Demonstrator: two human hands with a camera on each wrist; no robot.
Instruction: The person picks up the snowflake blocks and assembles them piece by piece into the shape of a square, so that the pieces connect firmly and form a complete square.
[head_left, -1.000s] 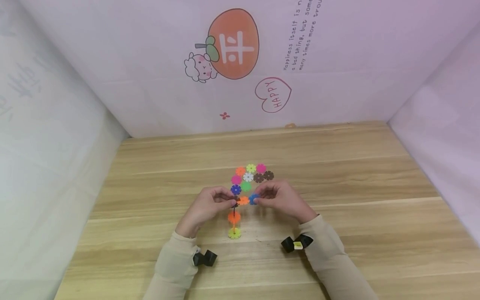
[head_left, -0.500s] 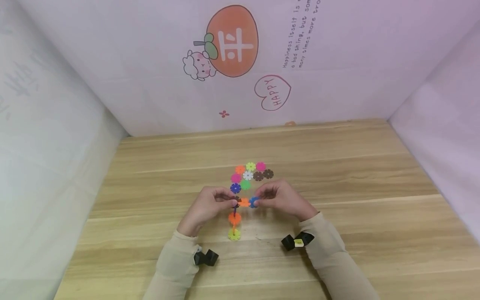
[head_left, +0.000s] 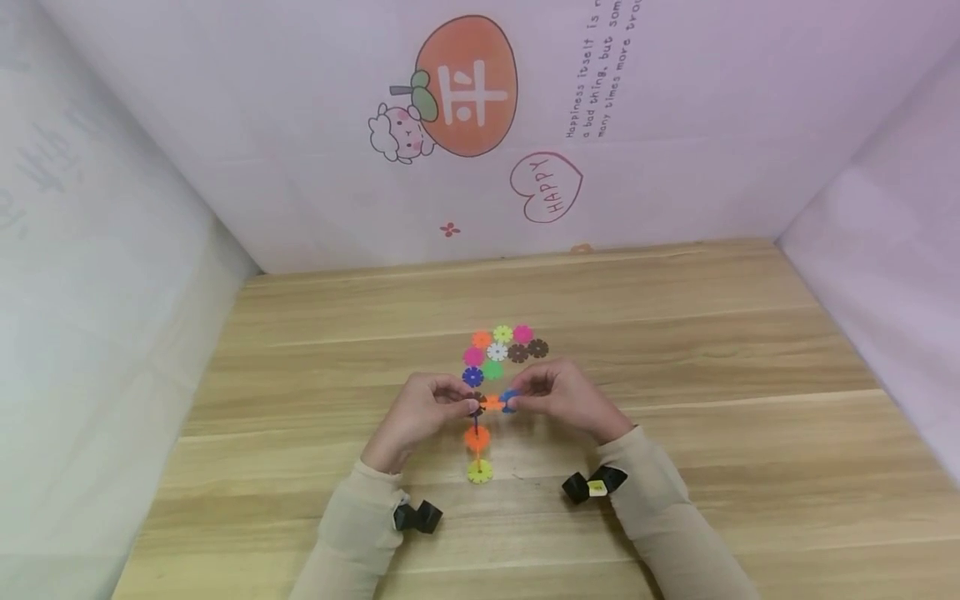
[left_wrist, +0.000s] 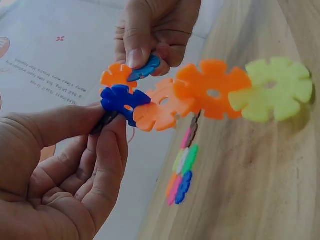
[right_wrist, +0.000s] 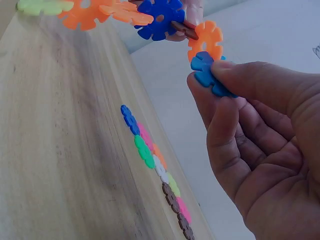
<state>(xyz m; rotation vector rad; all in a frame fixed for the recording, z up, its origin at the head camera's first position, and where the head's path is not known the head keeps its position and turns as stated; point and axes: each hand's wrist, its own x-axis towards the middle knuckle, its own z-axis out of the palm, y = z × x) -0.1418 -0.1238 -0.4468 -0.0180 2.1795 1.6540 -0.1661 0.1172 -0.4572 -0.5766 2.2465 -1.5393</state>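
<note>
Both hands hold a chain of notched, flower-shaped interlocking discs above the table. My left hand [head_left: 420, 412] pinches the brown interlocking disc [right_wrist: 184, 30] between thumb and fingers, covering most of it. With thumb and index finger, my right hand [head_left: 562, 398] grips the light blue interlocking disc [right_wrist: 211, 77] at the other end. An orange disc [right_wrist: 206, 42] links these two. From the brown one the chain runs on towards the person through a dark blue disc [left_wrist: 120, 102], a tilted orange disc [left_wrist: 162, 105], another orange disc [left_wrist: 212, 90] and a yellow disc [left_wrist: 275, 90] at its tip.
Beyond the hands, several separate discs lie flat in a group on the wooden table [head_left: 675, 333], among them a dark blue disc [head_left: 472, 377], a green disc [head_left: 492, 369] and a white disc [head_left: 497, 352]. Printed white cloth [head_left: 300, 167] hangs behind the table and at its sides.
My left hand has shifted slightly right, and the chain's yellow end has swung right with it. The orange linking disc now looks narrower, seen more edge-on. Both hands keep their hold.
</note>
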